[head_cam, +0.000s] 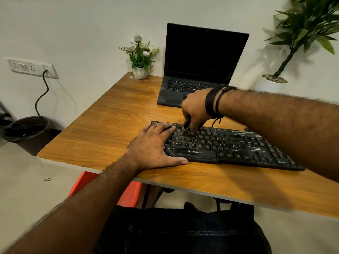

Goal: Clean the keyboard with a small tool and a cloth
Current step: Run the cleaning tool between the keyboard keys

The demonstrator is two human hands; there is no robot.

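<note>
**Tool at the top rows, left hand pinning the keyboard**

Head view: the black plastic keyboard (227, 145) lies on the glossy wood-grain worktop (102, 129), just in front of the laptop (198, 70). The left hand (156, 149) presses flat on its left end, grip released. The right hand (195, 110) pinches a small dark tool (186, 123) over the upper keys. Judged risks: levering could pop a keycap; dust may scatter. No cloth visible.

We press our left hand (156, 143) flat on the left end of the black keyboard (225, 145), near the front edge of the surface (113, 114). Our right hand (195, 109) pinches a small tool (186, 124) against the upper keys.
</note>
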